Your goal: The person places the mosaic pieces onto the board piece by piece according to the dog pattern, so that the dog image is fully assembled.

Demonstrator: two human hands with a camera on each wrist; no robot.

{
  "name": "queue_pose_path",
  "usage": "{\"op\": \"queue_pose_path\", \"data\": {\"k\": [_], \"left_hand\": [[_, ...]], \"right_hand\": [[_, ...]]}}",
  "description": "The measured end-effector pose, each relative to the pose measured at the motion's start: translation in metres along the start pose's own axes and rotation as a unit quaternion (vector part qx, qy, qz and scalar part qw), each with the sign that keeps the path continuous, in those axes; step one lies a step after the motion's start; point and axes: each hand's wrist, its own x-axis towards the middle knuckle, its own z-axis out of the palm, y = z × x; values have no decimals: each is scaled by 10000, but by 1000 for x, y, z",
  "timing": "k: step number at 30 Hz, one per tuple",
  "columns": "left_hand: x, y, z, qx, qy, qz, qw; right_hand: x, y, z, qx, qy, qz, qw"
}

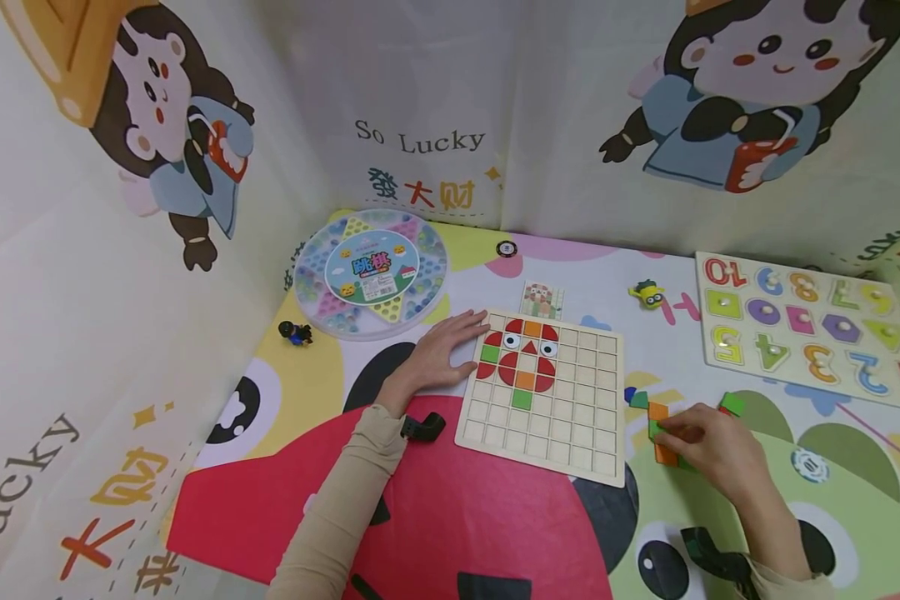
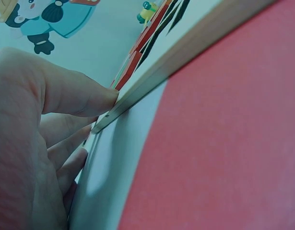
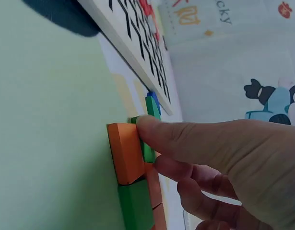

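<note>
My left hand (image 1: 438, 354) rests at the left edge of a wooden grid board (image 1: 577, 417), its fingers stretched toward the top corner and its thumb touching the side. Red, orange and green pieces and two round eye pieces lie in the board's upper left part. A green piece (image 1: 522, 399) lies below them. To the right of the board, my right hand (image 1: 712, 450) pinches a green block (image 3: 148, 152) between thumb and index finger. Orange blocks (image 3: 125, 151) lie around it, and another green block (image 3: 136, 206) is nearby.
A small pattern card (image 1: 542, 300) lies behind the board. At the back left is a round Chinese checkers set (image 1: 311, 283), with a dark figurine (image 1: 295, 333) beside it. A number puzzle board (image 1: 802, 321), a yellow figurine (image 1: 648, 293) and a poker chip (image 1: 810, 465) lie rightward.
</note>
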Motion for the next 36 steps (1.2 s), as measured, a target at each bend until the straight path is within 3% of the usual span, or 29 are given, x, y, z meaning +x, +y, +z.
{"op": "queue_pose_path", "data": {"k": [8, 15, 22, 28, 36], "left_hand": [[-1, 0, 0, -20, 33, -20, 10000], [-1, -1, 0, 49, 17, 3, 10000], [0, -2, 0, 64, -29, -8, 10000], [-1, -1, -2, 15, -34, -65, 10000], [0, -1, -2, 48, -53, 18, 10000]], "right_hand": [[-1, 1, 1, -93, 16, 87, 9999], [3, 2, -2, -78, -319, 315, 9990], [2, -3, -4, 261, -2, 51, 9996], [15, -32, 6, 1150, 583, -721, 9890], [43, -84, 45, 1478, 46, -850, 9854]]}}
